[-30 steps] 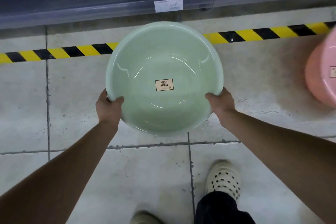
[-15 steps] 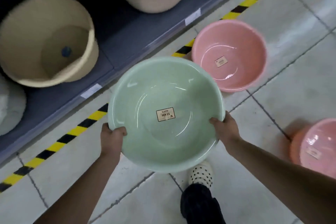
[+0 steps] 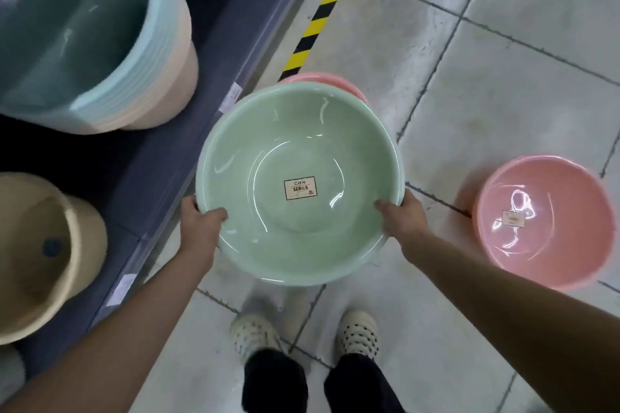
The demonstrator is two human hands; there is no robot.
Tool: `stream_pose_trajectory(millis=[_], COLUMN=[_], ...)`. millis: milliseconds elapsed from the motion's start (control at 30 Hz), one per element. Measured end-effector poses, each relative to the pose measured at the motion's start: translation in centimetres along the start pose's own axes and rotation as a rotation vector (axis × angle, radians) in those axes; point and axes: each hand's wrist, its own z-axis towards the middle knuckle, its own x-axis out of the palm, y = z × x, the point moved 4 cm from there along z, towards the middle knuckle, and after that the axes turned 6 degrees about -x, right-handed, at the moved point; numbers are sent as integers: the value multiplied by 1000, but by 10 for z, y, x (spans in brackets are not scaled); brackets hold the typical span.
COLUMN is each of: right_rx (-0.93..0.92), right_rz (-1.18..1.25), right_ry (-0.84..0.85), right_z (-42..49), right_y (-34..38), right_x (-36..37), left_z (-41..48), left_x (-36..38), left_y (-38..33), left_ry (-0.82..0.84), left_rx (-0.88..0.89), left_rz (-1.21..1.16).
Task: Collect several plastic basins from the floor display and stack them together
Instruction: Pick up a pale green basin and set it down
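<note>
Green basin (image 3: 298, 157) is held in the air at about waist level, mouth up, roughly level. Left hand (image 3: 201, 228) is clamped on the near-left rim, thumb hooked over the lip and inside the bowl, fingers under it. Right hand (image 3: 402, 216) does the same on the near-right rim. Both grips are closed on the basin, and nothing else supports it.

A small label (image 3: 300, 188) sits at the centre of the green basin's floor (top line reads CHN; the smaller print is too blurred to read).

One pink basin (image 3: 550, 221) stands on the tile floor (image 3: 503, 77) to the right, upright, apart from the green one and just beyond the right forearm. It has its own label inside. A second pink basin (image 3: 322, 79) is mostly hidden behind the far rim of the green one; only an arc of its rim shows, near the end of the black-and-yellow floor tape (image 3: 322, 13).

On the left is a dark shelf (image 3: 188, 131) with price tags along its edge. It carries a nested stack of tubs (image 3: 100, 43) in teal and cream, plus a beige tub (image 3: 43, 255) closer in.

Two pale perforated clogs (image 3: 357, 332) and dark trouser legs show below the basin.
</note>
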Motion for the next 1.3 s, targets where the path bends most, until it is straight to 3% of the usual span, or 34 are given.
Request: stream_pose_trajectory(millis=[167,533,800,1133,1300], right_rx=[104,150,171,149,-3], right_rz=[-72,71,17,186,278], right_ry=[-30,-200,-211,-185,-213], right_z=[22,121,175,192,196], right_y=[-6,-5,-37,-78,-84], right_x=[-1,63,90,116,116], left_z=[38,171,235,274,273], left_x=[37,108,156,175,177], left_y=[-31,-63,-57,-28,-13], left_ry=[45,145,214,225,230], left_rx=[85,189,282,273,113], left_rz=[191,345,451,467,243])
